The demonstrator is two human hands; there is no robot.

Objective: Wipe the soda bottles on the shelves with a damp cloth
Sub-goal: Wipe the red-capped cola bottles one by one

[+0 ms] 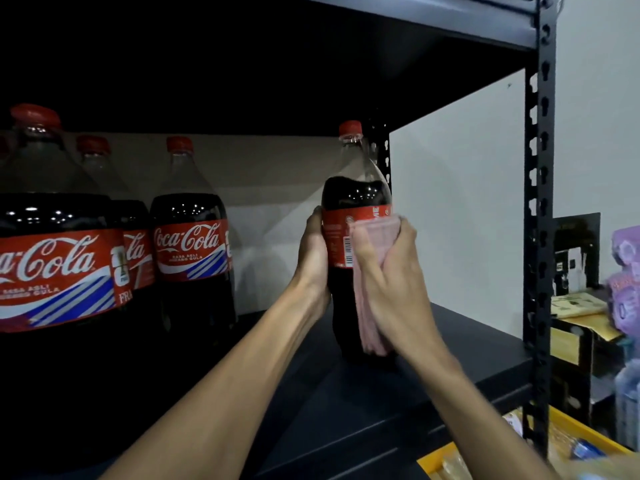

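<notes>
Four large clear-plastic cola bottles with red caps and red labels appeared in the head view, all on the dark metal shelf board point(450, 341). Three of them, the near bottle point(52, 237), the middle bottle point(136, 237) and the far bottle point(190, 237), stood upright in a group at the left, labels facing outward. The fourth, the held bottle point(353, 188), stood apart toward the right of the board, with the perforated black upright post point(538, 237) further right. Its base appeared to rest on the board, though the dim light left this uncertain.

The left hand point(313, 258) gripped the bottle's left flank at label height, palm and curled fingers wrapped against it. This grip was judged to brace the bottle against the push from the opposite side and to stop it tipping or turning.

The right hand point(388, 271) held the folded pink cloth point(372, 327) against the right flank, fingers curled over it. The cloth hung from the label down to the lower body, so one stroke would cover a broad band.

Standing the bottle apart from the group was judged to give both hands room around it. The wiping step was in hand on this bottle. The shoulder and neck were not under the cloth, and neither hand touched the grouped bottles. Whether those had been wiped could not be told.
</notes>
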